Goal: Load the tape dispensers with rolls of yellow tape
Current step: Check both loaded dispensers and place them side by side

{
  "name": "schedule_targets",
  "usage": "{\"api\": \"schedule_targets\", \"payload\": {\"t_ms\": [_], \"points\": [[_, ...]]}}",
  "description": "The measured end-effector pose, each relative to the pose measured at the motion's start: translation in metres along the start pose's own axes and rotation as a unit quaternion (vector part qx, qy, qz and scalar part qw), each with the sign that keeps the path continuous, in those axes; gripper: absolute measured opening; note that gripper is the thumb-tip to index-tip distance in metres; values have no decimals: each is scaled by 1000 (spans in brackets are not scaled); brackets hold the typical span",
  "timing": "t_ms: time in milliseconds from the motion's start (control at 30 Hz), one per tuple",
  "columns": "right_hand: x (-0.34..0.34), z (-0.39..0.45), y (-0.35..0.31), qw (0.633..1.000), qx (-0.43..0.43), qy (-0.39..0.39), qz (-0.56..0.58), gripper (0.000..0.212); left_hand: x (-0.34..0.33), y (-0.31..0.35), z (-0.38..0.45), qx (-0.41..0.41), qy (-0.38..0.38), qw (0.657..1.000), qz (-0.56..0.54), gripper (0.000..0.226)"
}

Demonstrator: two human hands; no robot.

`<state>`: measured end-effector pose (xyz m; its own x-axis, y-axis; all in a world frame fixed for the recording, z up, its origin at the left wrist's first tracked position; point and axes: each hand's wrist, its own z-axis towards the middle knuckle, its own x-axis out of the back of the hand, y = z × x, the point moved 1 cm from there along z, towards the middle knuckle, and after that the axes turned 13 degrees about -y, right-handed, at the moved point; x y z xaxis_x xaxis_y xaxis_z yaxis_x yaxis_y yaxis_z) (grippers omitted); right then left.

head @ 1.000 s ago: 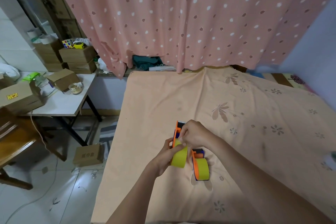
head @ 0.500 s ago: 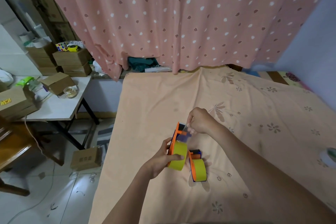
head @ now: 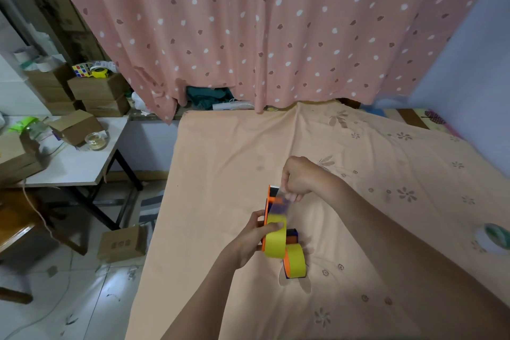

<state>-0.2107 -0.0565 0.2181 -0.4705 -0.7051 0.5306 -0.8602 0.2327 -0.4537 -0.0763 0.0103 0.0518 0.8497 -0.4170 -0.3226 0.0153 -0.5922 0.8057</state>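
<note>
**Now the tape end is drawn out toward the cutter**

Over the last second the right hand (head: 299, 178) has lifted away from the roll, moving up and forward, and a short translucent strip of tape (head: 279, 205) now stretches from the yellow tape roll (head: 276, 240) to its pinched fingertips (head: 292, 196). Earlier that hand sat pressed close against the roll; now it is clearly apart from it, closed on the free end. The left hand (head: 255, 237) is wrapped around the orange tape dispenser (head: 267, 218), thumb lying across the roll's yellow face, holding it upright above the bed. Judging from this, the roll is already seated and the threading of the leading end toward the front of the dispenser is under way.

A second dispenser (head: 294, 259), orange with its own yellow roll, lies on the sheet just beside and below the held one, apparently loaded.

The work surface is a bed with a peach floral sheet (head: 386, 201), soft and slightly creased. A pink polka-dot curtain (head: 262, 22) hangs behind. To the left stands a white table (head: 77, 163) carrying cardboard boxes (head: 98, 88) and a small glass jar (head: 95, 141); another box (head: 122, 241) sits on the tiled floor.
</note>
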Motion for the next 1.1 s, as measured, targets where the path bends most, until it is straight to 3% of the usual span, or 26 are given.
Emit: {"api": "schedule_targets", "payload": {"t_ms": [200,333,533,633,833,1100], "points": [[16,11,10,999,-44,18,-13,35,4,-3,-3,-12,-15,1000,-1,80],[24,19,16,998,-26,58,-1,19,3,0,-5,-11,-35,999,3,80],[34,22,16,997,-29,54,-50,27,4,-1,-8,-4,-50,999,20,86],[36,20,11,996,6,35,-78,10,2,1,-8,3,-63,997,45,87],[42,27,-1,986,93,50,-130,2,2,5,-10,6,-82,996,36,81],[50,32,0,977,173,32,-118,5,10,6,-18,12,-117,993,-1,81]]}}
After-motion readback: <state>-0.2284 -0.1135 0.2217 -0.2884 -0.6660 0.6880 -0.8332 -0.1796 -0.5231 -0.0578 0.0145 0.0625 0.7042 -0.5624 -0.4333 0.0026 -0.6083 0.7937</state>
